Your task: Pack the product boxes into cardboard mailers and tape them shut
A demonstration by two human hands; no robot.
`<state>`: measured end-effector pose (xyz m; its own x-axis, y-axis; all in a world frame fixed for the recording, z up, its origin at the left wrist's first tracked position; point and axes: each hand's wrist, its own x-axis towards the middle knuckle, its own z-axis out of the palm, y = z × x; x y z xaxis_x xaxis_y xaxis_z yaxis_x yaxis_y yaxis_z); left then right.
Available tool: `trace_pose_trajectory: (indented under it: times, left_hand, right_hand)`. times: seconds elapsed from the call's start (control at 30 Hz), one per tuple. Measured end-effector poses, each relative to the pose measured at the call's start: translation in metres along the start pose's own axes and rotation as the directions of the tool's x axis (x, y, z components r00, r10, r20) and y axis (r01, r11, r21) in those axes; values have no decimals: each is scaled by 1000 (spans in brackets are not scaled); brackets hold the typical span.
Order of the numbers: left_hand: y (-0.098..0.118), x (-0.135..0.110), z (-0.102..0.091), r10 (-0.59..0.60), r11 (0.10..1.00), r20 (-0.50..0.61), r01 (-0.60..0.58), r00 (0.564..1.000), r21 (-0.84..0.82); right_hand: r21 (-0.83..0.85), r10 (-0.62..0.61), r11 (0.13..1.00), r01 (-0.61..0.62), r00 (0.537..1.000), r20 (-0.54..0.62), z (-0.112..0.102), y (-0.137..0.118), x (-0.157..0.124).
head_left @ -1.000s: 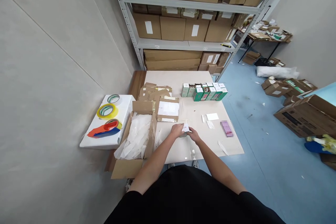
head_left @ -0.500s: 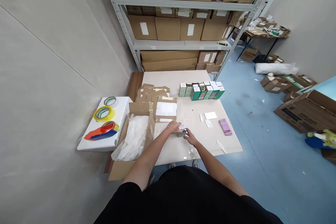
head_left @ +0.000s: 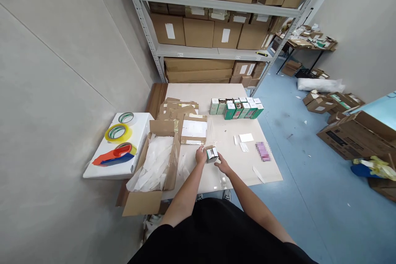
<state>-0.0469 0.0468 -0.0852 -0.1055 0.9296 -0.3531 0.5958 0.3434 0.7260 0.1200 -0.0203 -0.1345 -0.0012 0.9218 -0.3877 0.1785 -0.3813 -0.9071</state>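
Observation:
A small white-and-green box (head_left: 212, 155) with its top flaps raised sits on the table in front of me. At its left side is my left hand (head_left: 201, 155), fingers curled against the box. My right hand (head_left: 223, 164) grips the near right corner between thumb and fingers. What lies inside the box is too small to make out. Just behind stands a brown carton (head_left: 194, 129) with a white label. Several green-and-white boxes (head_left: 243, 110) are lined up farther back.
An open carton (head_left: 173, 173) of white packing sheets stands left, beside a white box (head_left: 142, 126) bearing tape rolls (head_left: 118, 132) and a red-and-blue tape dispenser (head_left: 114, 156). Paper pieces (head_left: 246, 137) and a blurred pink item (head_left: 262, 151) lie right. Loaded shelves (head_left: 204, 52) rise behind the table.
My left hand has moved from the top of the small box down to its left side, so the raised flaps show. My right hand stays at the right side. The view has shifted slightly.

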Motion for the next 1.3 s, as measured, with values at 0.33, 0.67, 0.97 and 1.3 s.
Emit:
trace_pose_trajectory:
  times: [0.33, 0.67, 0.97, 1.3]
  left_hand:
    - [-9, 0, -4, 119, 965, 139, -81, 983, -251]
    - [-18, -16, -15, 327, 913, 253, -237, 910, -331]
    - [-19, -21, -11, 271, 950, 233, -220, 934, -222]
    - [-18, -22, -17, 225, 969, 242, -190, 944, -159]
  right_hand:
    - [-229, 5, 972, -48, 983, -186, 4, -26, 18]
    - [-281, 12, 954, -100, 954, -299, 2, -37, 24]
    - [15, 29, 1000, -26, 915, -402, 3, -28, 23]
    - [-548, -84, 834, -67, 966, -246, 6, -73, 32]
